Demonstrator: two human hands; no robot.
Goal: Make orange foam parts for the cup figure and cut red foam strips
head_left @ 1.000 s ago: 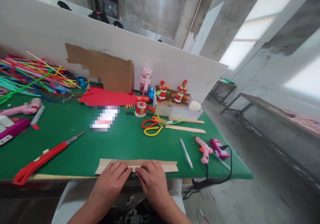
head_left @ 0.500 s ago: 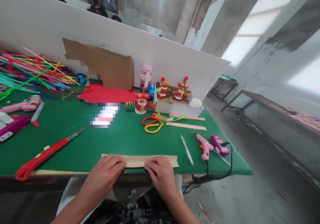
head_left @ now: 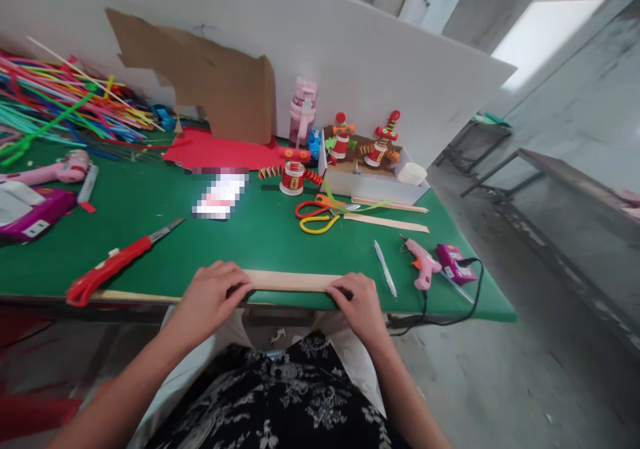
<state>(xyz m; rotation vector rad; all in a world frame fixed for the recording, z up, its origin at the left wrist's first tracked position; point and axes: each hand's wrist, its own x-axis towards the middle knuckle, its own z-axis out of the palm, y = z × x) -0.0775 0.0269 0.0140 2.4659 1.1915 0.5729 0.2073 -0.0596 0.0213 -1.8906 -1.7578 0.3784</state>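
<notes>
A long tan cardboard strip (head_left: 290, 280), folded lengthwise, lies along the near edge of the green table (head_left: 240, 235). My left hand (head_left: 213, 295) grips the strip's left end with curled fingers. My right hand (head_left: 357, 305) grips its right end, fingers curled over it. The hands are apart, with bare strip showing between them.
A red utility knife (head_left: 115, 265) lies to the left. Scissors (head_left: 320, 215), a pink glue gun (head_left: 423, 270) with black cord, a white stick (head_left: 385, 277) and thin wooden strips (head_left: 385, 222) lie to the right. Behind stand a white box with figures (head_left: 370, 175), a pink bottle (head_left: 303, 112), brown cardboard (head_left: 210, 89) and colourful straws (head_left: 60, 115).
My hands slid apart from the strip's middle to its two ends. The strip looks narrower now, folded along its length. The camera tilted down.
</notes>
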